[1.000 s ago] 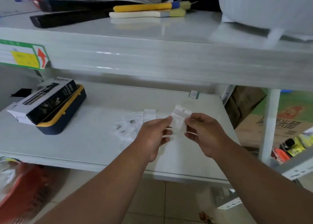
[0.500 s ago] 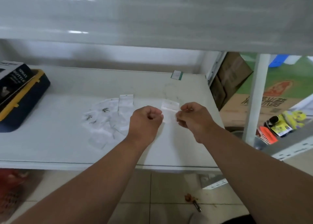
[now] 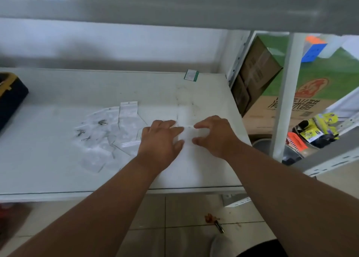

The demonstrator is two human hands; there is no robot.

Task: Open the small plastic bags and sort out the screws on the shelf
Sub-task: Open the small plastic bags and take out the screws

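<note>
A small clear plastic bag (image 3: 188,135) lies flat on the white shelf (image 3: 58,179), between my two hands. My left hand (image 3: 161,140) rests palm down with its fingers stretched onto the bag's left edge. On the bag's right edge sit the fingertips and thumb of my arched right hand (image 3: 213,136). Whether the bag holds anything is hidden by blur. Left of my hands lies a loose pile of clear bags (image 3: 110,138). A few small dark screws (image 3: 102,122) lie on that pile's left side.
A dark blue and yellow case (image 3: 11,97) sits at the shelf's left end, and a green-edged tag (image 3: 191,75) at the back. The upper shelf (image 3: 174,4) hangs low overhead. A white post (image 3: 285,93) and cardboard boxes (image 3: 256,72) stand right.
Both hands have come down from pinching the bag in the air and now spread their fingers on it on the shelf. The view has dropped below the upper shelf.
</note>
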